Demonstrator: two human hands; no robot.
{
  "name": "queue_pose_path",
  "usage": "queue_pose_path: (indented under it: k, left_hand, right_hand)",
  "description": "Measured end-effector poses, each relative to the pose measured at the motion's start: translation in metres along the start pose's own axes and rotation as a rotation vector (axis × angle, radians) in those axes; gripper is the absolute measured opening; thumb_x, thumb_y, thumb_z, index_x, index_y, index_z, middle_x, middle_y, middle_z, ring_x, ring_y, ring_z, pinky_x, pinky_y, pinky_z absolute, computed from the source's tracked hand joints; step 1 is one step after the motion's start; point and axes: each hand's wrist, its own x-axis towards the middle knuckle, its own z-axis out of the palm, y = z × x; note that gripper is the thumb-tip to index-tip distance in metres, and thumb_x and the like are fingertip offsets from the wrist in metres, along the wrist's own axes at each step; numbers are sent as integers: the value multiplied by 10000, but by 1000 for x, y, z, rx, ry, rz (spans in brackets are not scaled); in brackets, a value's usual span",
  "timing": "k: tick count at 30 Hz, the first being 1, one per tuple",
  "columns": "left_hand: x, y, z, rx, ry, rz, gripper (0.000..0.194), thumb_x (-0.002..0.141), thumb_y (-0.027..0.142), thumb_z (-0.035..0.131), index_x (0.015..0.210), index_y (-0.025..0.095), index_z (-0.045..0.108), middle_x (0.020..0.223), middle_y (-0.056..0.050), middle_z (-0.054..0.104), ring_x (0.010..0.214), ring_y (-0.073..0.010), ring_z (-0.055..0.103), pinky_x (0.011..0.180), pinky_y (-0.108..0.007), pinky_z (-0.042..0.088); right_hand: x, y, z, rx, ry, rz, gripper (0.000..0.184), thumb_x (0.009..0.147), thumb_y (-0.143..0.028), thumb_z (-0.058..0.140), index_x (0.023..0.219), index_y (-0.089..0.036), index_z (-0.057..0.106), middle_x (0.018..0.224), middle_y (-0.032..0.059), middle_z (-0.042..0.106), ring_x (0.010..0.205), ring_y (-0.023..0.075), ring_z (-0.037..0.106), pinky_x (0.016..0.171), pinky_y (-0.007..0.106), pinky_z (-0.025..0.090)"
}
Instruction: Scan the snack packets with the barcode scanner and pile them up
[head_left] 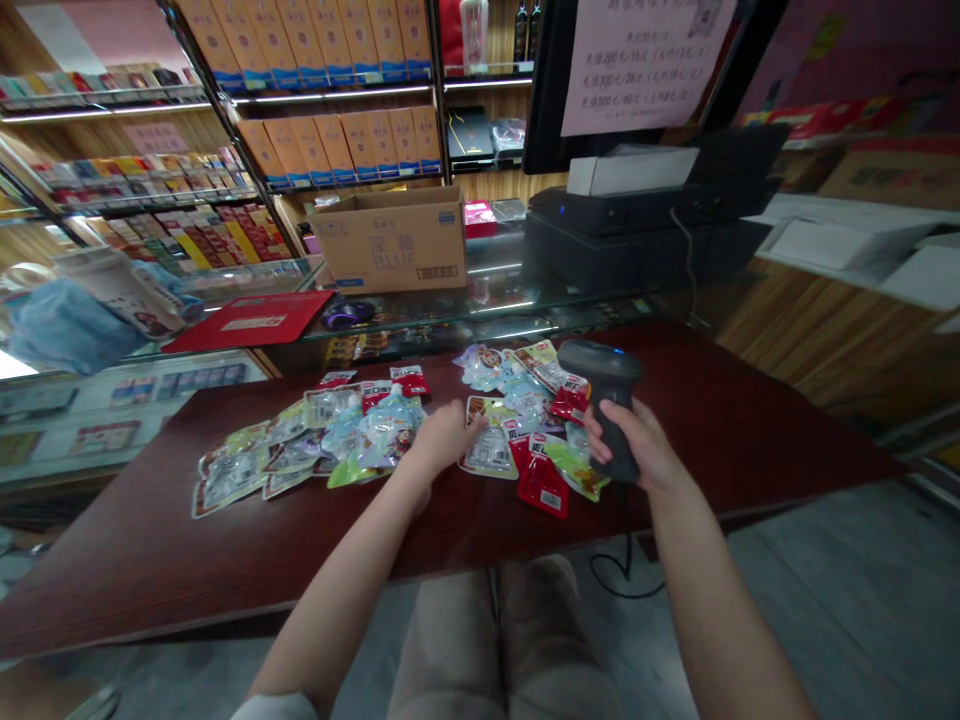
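My right hand [636, 448] is closed round the handle of a dark grey barcode scanner [606, 378], its head pointing left over the snack packets. My left hand [444, 436] rests on the dark red table [750, 420], fingers curled onto a pale packet [491, 448] at the edge of the right pile. Several small snack packets [315, 440] in red, green and pale blue wrappers lie spread in two loose groups across the table. The scanner's black cable [626, 575] hangs below the table edge.
Behind the table runs a glass counter [525, 300] with a cardboard box [394, 240], a red folder [251, 320], a mouse [349, 315] and a black printer [637, 215]. Shelves of boxed goods [187, 215] line the back wall. My knees [502, 640] sit under the table.
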Motion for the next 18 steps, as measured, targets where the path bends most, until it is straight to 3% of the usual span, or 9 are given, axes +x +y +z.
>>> queue_pose_path:
  k: [4,8,14,18]
  left_hand:
    - [9,-7,12,-8,-62,-72,402,584,413,799,615,245,435,737,-122,677,923,-368,670,872,-418,460]
    - [13,-16,12,-85,-78,-82,292,612,332,767,690,226,507,752,-96,669,882,-333,668,846,-413,467]
    - [19,-27,17,-608,30,-72,332,648,260,716,874,204,479,805,3,621,769,-179,620,787,-337,503]
    - [21,-23,11,-928,161,-4,423,693,311,708,1028,221,467,938,-1,646,862,-164,634,864,-344,506]
  right_hand:
    - [-18,5,-8,53,30,-15,308,790,-444,678,765,-222,466,595,-49,483,371,74,388,386,247,307]
    - [-32,13,-10,62,35,-15,335,800,-452,667,691,-207,467,580,-38,474,369,74,390,387,253,308]
    - [-50,31,-1,140,65,14,294,811,-428,668,746,-204,491,596,-44,488,366,62,396,381,231,308]
    - [-59,41,13,179,51,43,274,818,-426,665,884,-212,507,606,-57,507,360,59,413,379,217,325]
